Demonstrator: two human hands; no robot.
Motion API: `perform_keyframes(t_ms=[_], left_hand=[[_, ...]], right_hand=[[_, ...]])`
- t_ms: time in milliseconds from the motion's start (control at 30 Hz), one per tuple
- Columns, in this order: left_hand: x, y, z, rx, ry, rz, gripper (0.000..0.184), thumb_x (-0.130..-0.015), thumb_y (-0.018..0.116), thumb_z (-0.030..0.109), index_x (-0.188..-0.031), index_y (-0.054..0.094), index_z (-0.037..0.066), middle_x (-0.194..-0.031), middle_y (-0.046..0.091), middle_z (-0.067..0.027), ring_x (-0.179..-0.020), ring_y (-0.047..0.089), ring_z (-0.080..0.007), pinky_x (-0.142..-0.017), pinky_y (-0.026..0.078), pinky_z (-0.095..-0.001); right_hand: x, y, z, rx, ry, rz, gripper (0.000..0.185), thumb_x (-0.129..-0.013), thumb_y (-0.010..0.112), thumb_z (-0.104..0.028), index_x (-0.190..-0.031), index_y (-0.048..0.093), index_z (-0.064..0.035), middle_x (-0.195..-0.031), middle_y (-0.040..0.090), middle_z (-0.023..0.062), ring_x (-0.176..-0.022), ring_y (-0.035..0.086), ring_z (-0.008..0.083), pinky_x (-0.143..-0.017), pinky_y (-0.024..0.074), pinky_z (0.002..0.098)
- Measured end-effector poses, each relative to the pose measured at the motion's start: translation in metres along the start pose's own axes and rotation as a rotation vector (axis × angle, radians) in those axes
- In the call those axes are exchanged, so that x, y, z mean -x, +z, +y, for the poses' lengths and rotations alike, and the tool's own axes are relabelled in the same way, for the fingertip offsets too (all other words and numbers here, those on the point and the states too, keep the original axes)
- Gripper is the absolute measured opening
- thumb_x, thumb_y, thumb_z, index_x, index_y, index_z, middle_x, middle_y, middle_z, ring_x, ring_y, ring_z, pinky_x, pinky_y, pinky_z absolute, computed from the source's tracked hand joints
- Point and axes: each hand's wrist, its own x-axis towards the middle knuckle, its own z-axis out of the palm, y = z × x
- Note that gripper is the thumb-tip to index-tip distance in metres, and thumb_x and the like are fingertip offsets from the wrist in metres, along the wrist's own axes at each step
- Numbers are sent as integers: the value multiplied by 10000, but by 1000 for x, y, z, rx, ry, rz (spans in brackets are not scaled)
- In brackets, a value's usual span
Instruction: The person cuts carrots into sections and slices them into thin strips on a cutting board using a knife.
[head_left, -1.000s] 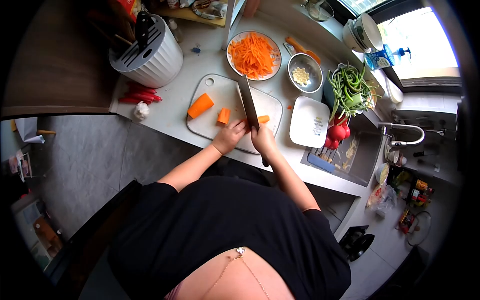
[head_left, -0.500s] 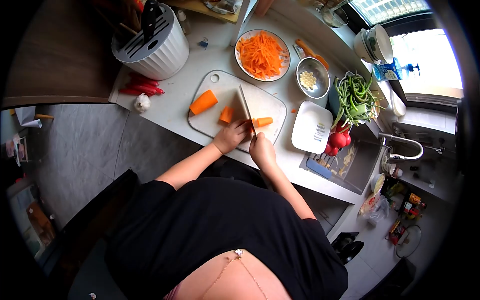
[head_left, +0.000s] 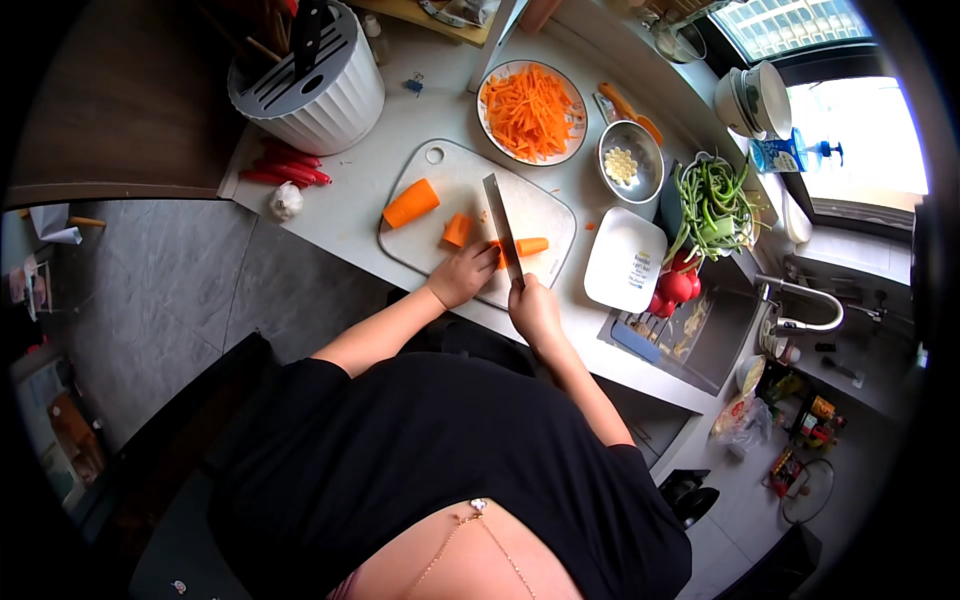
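My right hand (head_left: 536, 309) is wrapped round the handle of a knife (head_left: 503, 225), whose blade points away over the white cutting board (head_left: 408, 258). Just left of the blade, the fingers of my left hand (head_left: 464, 274) press on a carrot piece that they mostly hide. To the right of the blade lies another carrot piece (head_left: 532, 245). A short carrot chunk (head_left: 457, 230) rests above my left hand, and a thick carrot length (head_left: 411, 203) lies at the board's left. Beyond the board stands a plate (head_left: 578, 134) of carrot shreds (head_left: 530, 112).
Right of the board are a white tray (head_left: 625, 262), a metal bowl (head_left: 654, 184) with pale pieces, green beans (head_left: 712, 205), tomatoes (head_left: 678, 287) and the sink (head_left: 700, 350). Red chilies (head_left: 287, 165), garlic (head_left: 286, 201) and a knife block (head_left: 330, 100) stand left.
The view has shifted, so the counter items sit further right. The knife blade has changed its tilt and moved slightly at the carrot. Both hands keep their holds.
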Motion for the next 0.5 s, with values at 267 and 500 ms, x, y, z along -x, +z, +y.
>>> perform_keyframes(t_ms=[267,500], left_hand=[[3,5,3,96,-103,-9,291,-845,530,122,-1108,604,22,-1198,560,-81,-1069,528,-262,-834,507,-347],[1,2,1,5,-42,-28,263,-857,553,118,-1085,613,3,-1175,572,-93,-1052,539,-268,-780,523,-343]], right_hand=[[-46,8,-6,-42,-72,43,265,-909,494,-217,-846,562,31,-721,617,292,-682,620,452,-643,499,525],[8,-6,-3,11,-28,-8,272,-920,480,-211,-805,542,28,-688,603,306,-654,610,458,-637,490,536]])
